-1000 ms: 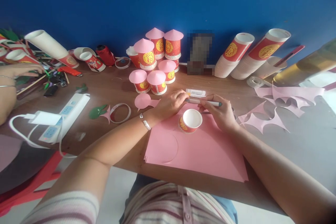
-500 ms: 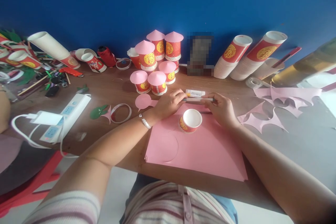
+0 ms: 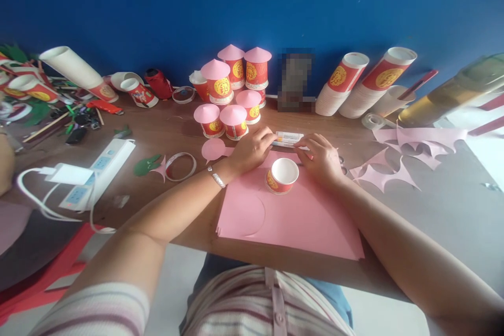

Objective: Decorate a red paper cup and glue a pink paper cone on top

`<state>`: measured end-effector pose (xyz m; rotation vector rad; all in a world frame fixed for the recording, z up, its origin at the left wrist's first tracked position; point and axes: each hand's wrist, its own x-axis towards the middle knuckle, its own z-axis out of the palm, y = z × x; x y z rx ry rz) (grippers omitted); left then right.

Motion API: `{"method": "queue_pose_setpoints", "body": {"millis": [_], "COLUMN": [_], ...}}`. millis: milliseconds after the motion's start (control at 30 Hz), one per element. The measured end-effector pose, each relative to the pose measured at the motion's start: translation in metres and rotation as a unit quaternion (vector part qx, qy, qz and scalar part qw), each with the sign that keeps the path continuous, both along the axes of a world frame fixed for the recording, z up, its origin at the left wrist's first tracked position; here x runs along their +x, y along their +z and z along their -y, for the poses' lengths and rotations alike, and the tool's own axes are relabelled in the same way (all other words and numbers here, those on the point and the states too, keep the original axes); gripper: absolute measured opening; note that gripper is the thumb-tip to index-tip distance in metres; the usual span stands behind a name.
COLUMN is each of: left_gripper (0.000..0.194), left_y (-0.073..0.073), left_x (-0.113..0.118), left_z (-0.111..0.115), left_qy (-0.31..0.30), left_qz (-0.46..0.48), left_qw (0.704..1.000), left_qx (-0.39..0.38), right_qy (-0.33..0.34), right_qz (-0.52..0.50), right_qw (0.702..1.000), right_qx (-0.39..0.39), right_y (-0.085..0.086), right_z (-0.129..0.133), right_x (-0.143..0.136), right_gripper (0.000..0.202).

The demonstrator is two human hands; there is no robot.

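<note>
My left hand (image 3: pixel 255 150) has its fingers closed at the left end of a white marker (image 3: pixel 284 143). At the right end, the thumb and fingertips of my right hand (image 3: pixel 319 159) are on the same marker. A second white marker-like tube (image 3: pixel 289 136) with an orange band lies just behind it. In front of my hands, a short red and white paper cup (image 3: pixel 284 173) stands upright on a stack of pink paper (image 3: pixel 307 226). The top sheet bears a round outline at the left. Scissors handles (image 3: pixel 342 166) show beside my right hand.
Several red cups with pink cone roofs (image 3: pixel 233 115) stand behind. Cup stacks (image 3: pixel 338 89) lean at the wall, with pink offcuts (image 3: pixel 388 170) at right. At left are a tape roll (image 3: pixel 180 167), a power strip (image 3: pixel 98 173) and craft clutter.
The marker between my hands has moved back and down against the other tube. My right hand has shifted left, uncovering the scissors handles. The view has shifted slightly.
</note>
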<state>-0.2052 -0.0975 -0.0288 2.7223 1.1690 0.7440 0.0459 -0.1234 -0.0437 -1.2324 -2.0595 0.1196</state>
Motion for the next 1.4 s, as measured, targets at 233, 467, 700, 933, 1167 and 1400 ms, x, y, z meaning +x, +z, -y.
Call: {"method": "queue_pose_setpoints", "body": {"millis": [233, 467, 700, 933, 1167, 1400], "left_gripper": [0.029, 0.03, 0.077, 0.079, 0.063, 0.077], "left_y": [0.02, 0.03, 0.044, 0.022, 0.017, 0.01], "left_x": [0.001, -0.022, -0.033, -0.012, -0.009, -0.014], "left_z": [0.001, 0.025, 0.055, 0.059, 0.064, 0.063], "left_qy": [-0.033, -0.07, -0.211, -0.135, -0.09, -0.112], "left_qz": [0.025, 0.178, 0.174, 0.23, 0.256, 0.247], "left_qw": [0.999, 0.972, 0.902, 0.892, 0.913, 0.915], "left_qx": [0.013, -0.138, -0.335, -0.366, -0.306, -0.299], "right_qy": [0.026, 0.052, 0.046, 0.075, 0.083, 0.025], "right_qz": [0.067, 0.191, 0.212, 0.227, 0.228, 0.187], "right_qw": [0.997, 0.98, 0.974, 0.963, 0.955, 0.981], "right_qx": [-0.02, -0.002, 0.059, 0.127, 0.171, 0.055], "right_y": [0.016, 0.027, 0.006, 0.003, 0.005, 0.023], "right_z": [0.003, 0.019, 0.031, 0.032, 0.033, 0.006], "right_x": [-0.007, 0.013, 0.029, 0.022, 0.024, 0.028], "right_gripper": [0.017, 0.011, 0.019, 0.025, 0.02, 0.025]}}
